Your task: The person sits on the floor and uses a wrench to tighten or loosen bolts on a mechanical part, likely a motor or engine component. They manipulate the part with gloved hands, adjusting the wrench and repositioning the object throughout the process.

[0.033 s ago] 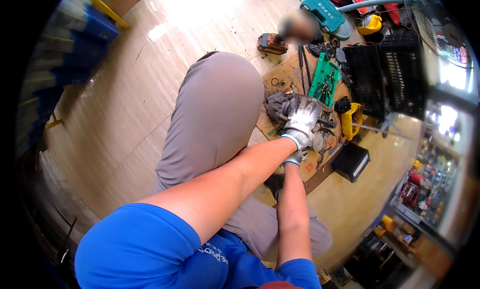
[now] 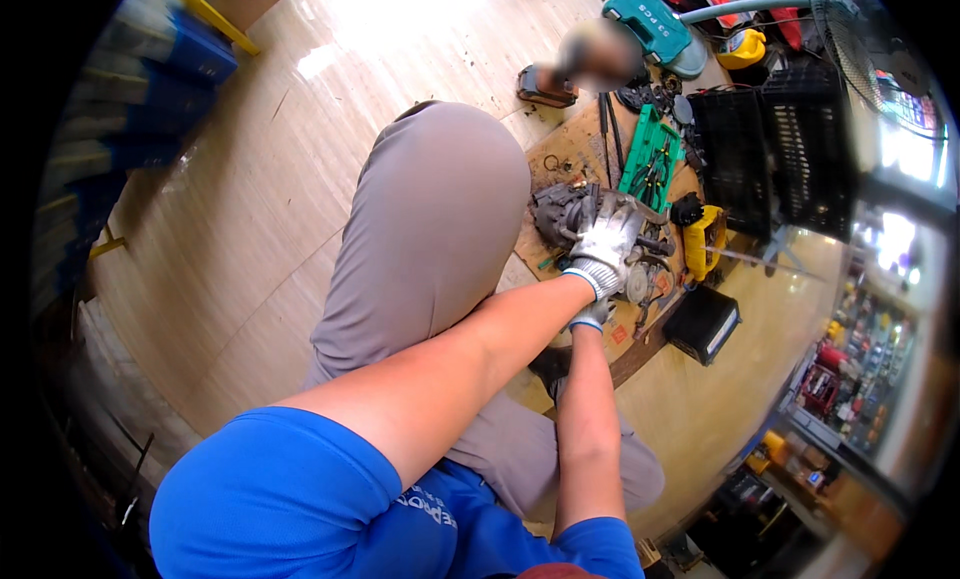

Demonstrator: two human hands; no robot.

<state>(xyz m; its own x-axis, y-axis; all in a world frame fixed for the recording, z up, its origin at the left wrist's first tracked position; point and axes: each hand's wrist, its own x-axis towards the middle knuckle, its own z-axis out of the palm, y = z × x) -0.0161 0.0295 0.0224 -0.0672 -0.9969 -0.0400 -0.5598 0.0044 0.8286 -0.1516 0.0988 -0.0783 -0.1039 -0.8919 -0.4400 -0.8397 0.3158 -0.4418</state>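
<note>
My left hand (image 2: 606, 241), in a white and grey work glove, lies over a dark, greasy metal machine part (image 2: 558, 215) with stubby pipes. Its fingers bend across the part's top and grip it. Just below, my right hand (image 2: 596, 313) wears a matching glove; its fingers are mostly hidden behind the left hand, so what they hold does not show. The part rests on a worn brown board (image 2: 575, 144) on the floor, beside my bent knee. Beyond my fingers lies an open green tool case (image 2: 652, 159) with dark tools in it.
Right of the hands are a yellow tool or case (image 2: 704, 243) and a black box (image 2: 702, 325). A cordless power tool (image 2: 546, 85) stands at the far side, near a teal case (image 2: 648, 23). Black crates (image 2: 805, 154) stand at the right, blue bins (image 2: 185, 89) at the left.
</note>
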